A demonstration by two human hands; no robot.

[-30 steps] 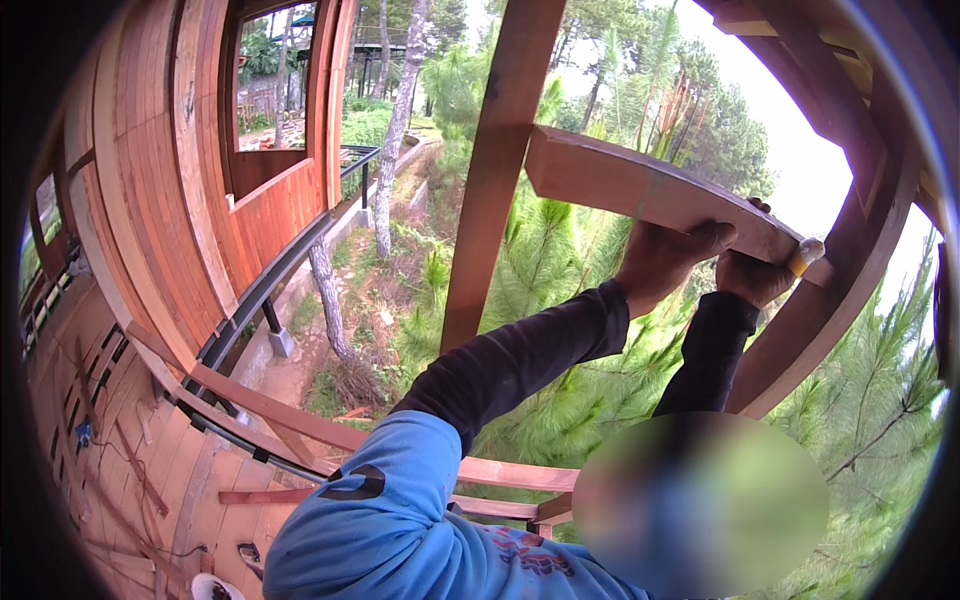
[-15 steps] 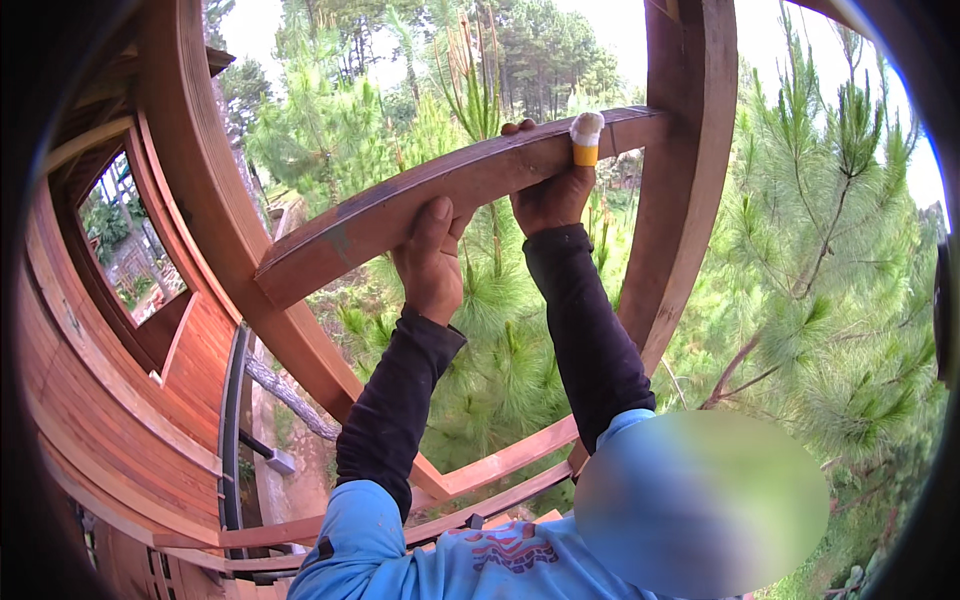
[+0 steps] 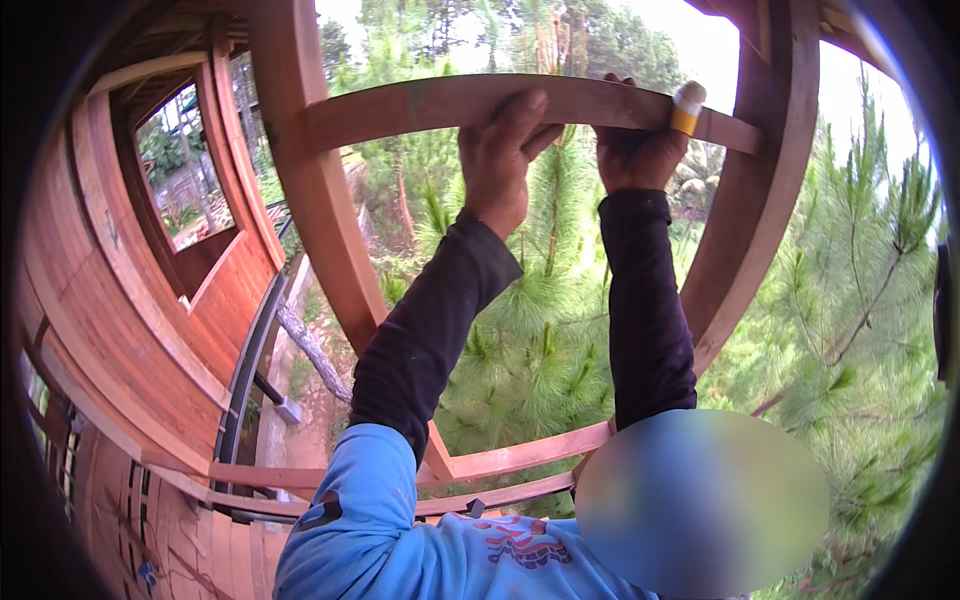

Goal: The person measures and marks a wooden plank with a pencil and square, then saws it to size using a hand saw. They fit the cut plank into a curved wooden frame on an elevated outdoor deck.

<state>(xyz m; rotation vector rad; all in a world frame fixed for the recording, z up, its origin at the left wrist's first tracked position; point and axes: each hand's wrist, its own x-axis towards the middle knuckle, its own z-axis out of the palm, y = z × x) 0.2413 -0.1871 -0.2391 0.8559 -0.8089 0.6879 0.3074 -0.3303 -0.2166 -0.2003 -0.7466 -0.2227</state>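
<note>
A short wooden board (image 3: 430, 103) spans the gap between the left post (image 3: 335, 220) and the right post (image 3: 772, 180), high in front of me. My left hand (image 3: 500, 170) grips its lower edge near the middle, thumb pressed on the near face. Further right, my right hand (image 3: 640, 155) wraps the board from below, fingertips showing over the top edge. A white and yellow covering (image 3: 687, 108) sits on my right thumb, which lies against the near face. Both board ends meet or overlap the posts; whether they are fastened cannot be seen.
Lower rails (image 3: 530, 458) cross between the posts below my arms. At left stands a plank wall (image 3: 130, 270) with a window opening (image 3: 185, 165). Wooden decking (image 3: 230, 550) shows at lower left. Pine branches (image 3: 860, 300) grow close beyond the frame.
The board's left end has risen along the left post, so the board now lies nearly level instead of slanting. My hands stay gripped on it. The whole view has shifted as well.
</note>
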